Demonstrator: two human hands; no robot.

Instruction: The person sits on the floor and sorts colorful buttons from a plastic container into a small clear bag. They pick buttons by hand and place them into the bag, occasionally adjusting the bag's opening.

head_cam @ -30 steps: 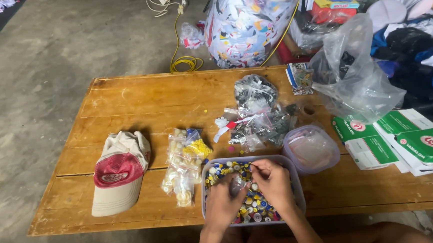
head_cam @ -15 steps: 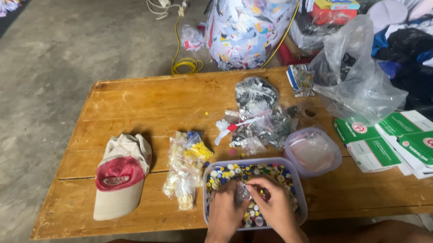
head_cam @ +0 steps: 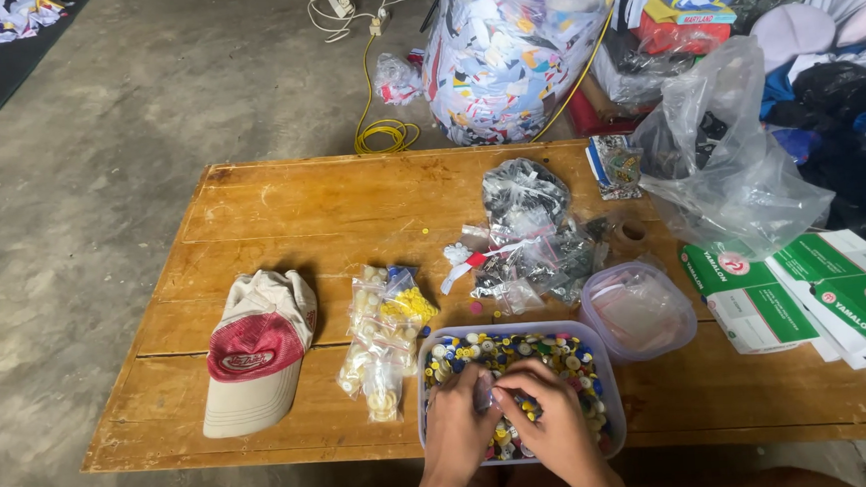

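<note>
Sorting buttons into a small bag

Both hands, left hand and right hand, pinch a small clear bag over the button tub at the worktop's near edge; filling seems underway, needing steady fingers.

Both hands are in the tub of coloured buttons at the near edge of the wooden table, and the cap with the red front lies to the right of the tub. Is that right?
Not quite. In the head view the cap lies to the left of the tub, beyond the small bags of yellow buttons, not to the right. The rest holds: the left hand and right hand are both in the tub of coloured buttons at the near edge of the wooden table.
</note>
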